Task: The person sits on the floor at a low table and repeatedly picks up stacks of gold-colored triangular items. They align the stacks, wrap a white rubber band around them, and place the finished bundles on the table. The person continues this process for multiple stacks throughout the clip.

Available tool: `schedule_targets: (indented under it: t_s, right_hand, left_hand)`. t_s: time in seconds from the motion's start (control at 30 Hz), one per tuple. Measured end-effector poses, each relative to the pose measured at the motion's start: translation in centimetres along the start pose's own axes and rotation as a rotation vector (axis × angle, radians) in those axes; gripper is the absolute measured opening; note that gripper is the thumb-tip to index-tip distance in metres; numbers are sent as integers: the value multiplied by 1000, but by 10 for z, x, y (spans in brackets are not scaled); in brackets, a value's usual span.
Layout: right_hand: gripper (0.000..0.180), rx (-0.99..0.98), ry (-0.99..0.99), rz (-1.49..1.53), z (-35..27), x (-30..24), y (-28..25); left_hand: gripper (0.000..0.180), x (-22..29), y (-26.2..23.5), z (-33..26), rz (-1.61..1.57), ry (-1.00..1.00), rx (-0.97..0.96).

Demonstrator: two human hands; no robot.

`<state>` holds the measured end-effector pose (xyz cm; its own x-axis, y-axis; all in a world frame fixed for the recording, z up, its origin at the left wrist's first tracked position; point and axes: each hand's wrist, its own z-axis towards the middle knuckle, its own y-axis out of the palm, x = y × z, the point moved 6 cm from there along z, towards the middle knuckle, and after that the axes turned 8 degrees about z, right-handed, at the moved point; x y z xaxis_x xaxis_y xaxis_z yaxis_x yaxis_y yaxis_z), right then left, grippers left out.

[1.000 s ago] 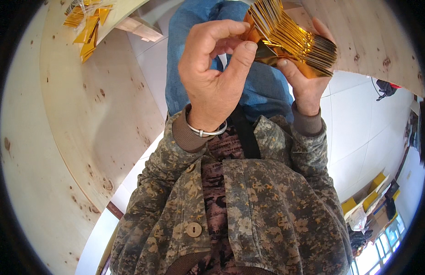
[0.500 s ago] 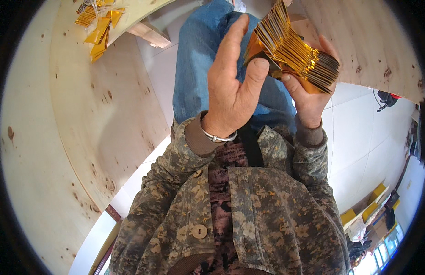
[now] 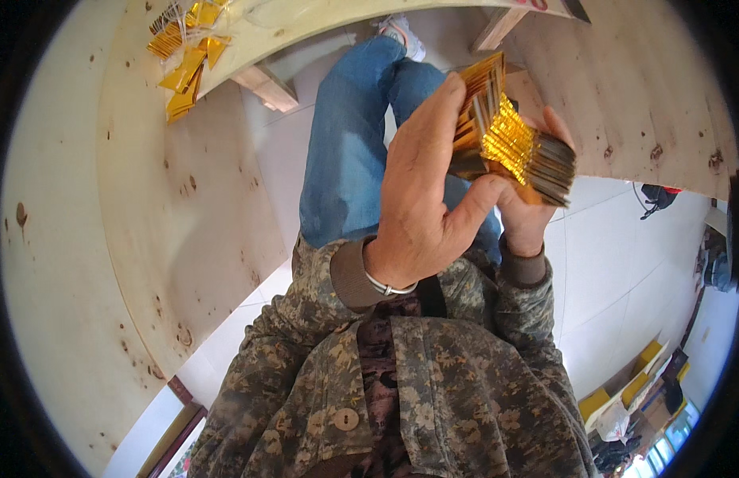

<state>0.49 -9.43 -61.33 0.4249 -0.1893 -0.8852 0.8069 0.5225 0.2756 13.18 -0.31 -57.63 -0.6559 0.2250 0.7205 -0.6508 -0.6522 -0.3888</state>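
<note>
A thick stack of shiny gold foil pieces (image 3: 509,143) is held over my lap, its folded edges lined up and its ends fanned apart. My right hand (image 3: 527,219) cradles it from beneath and the right, fingers behind the dark ends. Against the stack's left side lies my left hand (image 3: 425,187), fingers along the far edge and thumb across the near lower corner. Both hands are closed about the stack; some of their fingertips are hidden behind it.
A curved plywood table (image 3: 138,239) reaches round from the left to the front. More gold foil pieces with clear plastic (image 3: 186,60) lie at its far left. Another wooden surface (image 3: 625,95) is at the right. Yellow bins (image 3: 625,390) stand at the lower right.
The stack and both hands have come down nearer my body. My left hand, earlier spread beside the stack, has closed against its left side. The whole view has shifted slightly.
</note>
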Motion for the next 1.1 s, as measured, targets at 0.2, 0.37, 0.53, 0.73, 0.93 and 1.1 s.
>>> schedule_targets:
  t_s: [0.2,0.37,0.53,0.73,0.93,1.1]
  right_hand:
    - [92,-28,-99,-44,0,-12,5]
    - [91,4,-84,-14,-1,-17,4]
    - [89,-26,-184,-150,-2,-29,9]
    - [88,-129,-330,-355,-2,-39,29]
    - [86,-165,-454,-492,-1,-41,43]
    - [85,-134,-442,-463,0,-34,44]
  left_hand:
    - [72,5,-2,2,-47,0,2]
    - [71,17,-3,3,-6,56,21]
    - [71,19,-9,6,-91,42,35]
    - [74,7,-25,23,-223,-71,228]
    - [50,-2,-23,29,-440,-212,256]
    - [39,-1,-27,31,-415,-192,317]
